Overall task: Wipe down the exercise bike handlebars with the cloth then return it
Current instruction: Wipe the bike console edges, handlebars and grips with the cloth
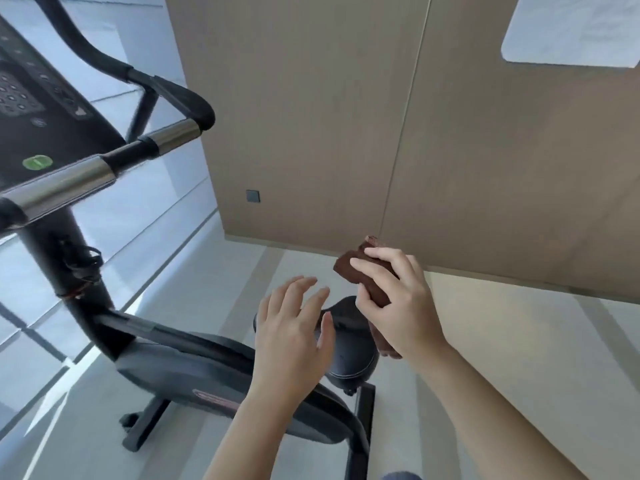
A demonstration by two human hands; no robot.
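Observation:
The exercise bike fills the left and lower middle of the head view. Its handlebars (104, 168) run across the upper left, black with two chrome sections and a curved padded end. My right hand (398, 303) grips a folded brown cloth (349, 268) in the air above the black saddle (349, 341), well to the right of the handlebars. My left hand (294, 327) hovers just left of the cloth with fingers spread and straight, holding nothing. Part of the cloth is hidden behind my right palm.
The bike's black console (31, 98) with buttons sits behind the handlebars. Its post (69, 271) and body (194, 368) stand on a pale floor. A beige panelled wall (346, 133) with a small dark socket (252, 196) lies ahead; large windows are at left.

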